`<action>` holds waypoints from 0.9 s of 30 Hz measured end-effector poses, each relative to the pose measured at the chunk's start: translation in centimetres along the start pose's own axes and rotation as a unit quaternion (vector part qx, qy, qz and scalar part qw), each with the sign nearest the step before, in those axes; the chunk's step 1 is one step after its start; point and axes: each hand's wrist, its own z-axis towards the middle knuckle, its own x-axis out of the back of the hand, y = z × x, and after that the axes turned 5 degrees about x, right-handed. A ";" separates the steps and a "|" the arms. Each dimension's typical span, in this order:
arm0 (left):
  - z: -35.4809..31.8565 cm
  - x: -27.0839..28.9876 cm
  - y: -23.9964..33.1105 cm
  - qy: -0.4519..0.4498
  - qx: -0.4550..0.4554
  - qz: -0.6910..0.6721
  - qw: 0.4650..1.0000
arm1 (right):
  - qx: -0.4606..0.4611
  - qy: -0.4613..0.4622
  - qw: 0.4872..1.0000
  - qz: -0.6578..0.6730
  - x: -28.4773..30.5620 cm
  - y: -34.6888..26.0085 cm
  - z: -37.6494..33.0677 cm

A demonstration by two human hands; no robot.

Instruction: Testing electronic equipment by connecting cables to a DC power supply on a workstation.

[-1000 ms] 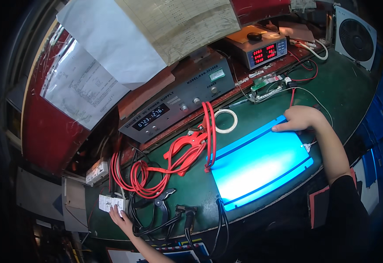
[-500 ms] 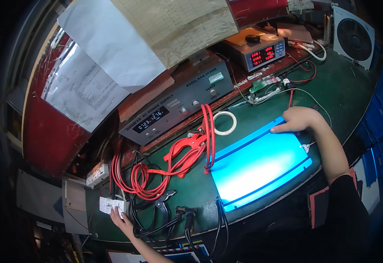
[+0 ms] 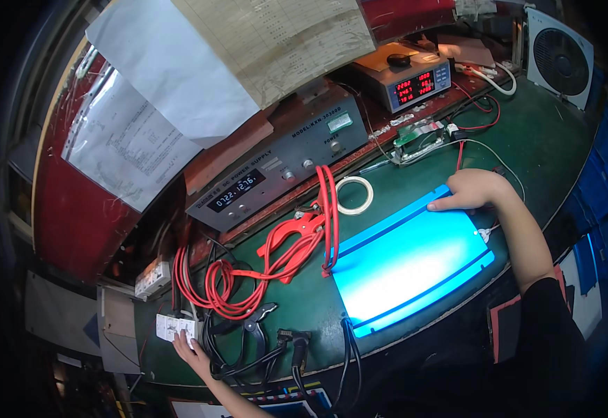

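A blue metal box [image 3: 408, 261], flat and ribbed along its long edges, lies on the green bench with strong glare on its top. My right hand [image 3: 474, 190] is closed over its far right corner, thumb on top, the other fingers curled and partly hidden at its end. Down at the left, my left hand [image 3: 192, 354] rests its outstretched fingers on a small white switch or socket box [image 3: 170, 324]. Red cables [image 3: 229, 287] run from the blue box's left end, coiling beside a red clamp [image 3: 293, 240]. Black cables with a black clamp [image 3: 254, 324] lie between my hands.
Behind stands a grey power supply [image 3: 276, 160] with a lit display. Farther right sit a meter [image 3: 419, 89] with red digits, a small circuit board [image 3: 419, 134] and a fan [image 3: 562, 59]. A roll of tape [image 3: 355, 196] lies beyond the blue box. Papers [image 3: 130, 132] hang at upper left.
Both hands keep their places on the blue box and the white box. The view shifts slightly, and some digits on the two displays differ.
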 end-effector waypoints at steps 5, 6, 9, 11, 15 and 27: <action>0.0 -0.1 -0.5 0.003 -0.003 -0.002 1.000 | 0.011 0.032 0.999 -0.025 -0.6 0.6 0.2; 0.0 -0.1 -0.5 0.004 -0.005 0.000 1.000 | -0.001 0.006 1.000 -0.005 -0.1 0.1 0.0; 0.1 -0.2 -0.7 0.005 -0.011 -0.002 1.000 | -0.003 -0.001 1.000 -0.002 -0.4 0.3 0.2; -0.1 -0.2 -0.8 0.005 -0.013 -0.007 1.000 | 0.007 0.016 1.000 -0.019 -0.5 0.4 0.2; 0.2 0.0 -0.3 0.002 -0.012 -0.002 1.000 | 0.006 0.013 1.000 -0.018 -0.7 0.6 0.5; 0.1 -0.1 -0.8 0.008 -0.023 0.006 1.000 | -0.006 -0.015 1.000 0.001 -0.2 0.2 0.4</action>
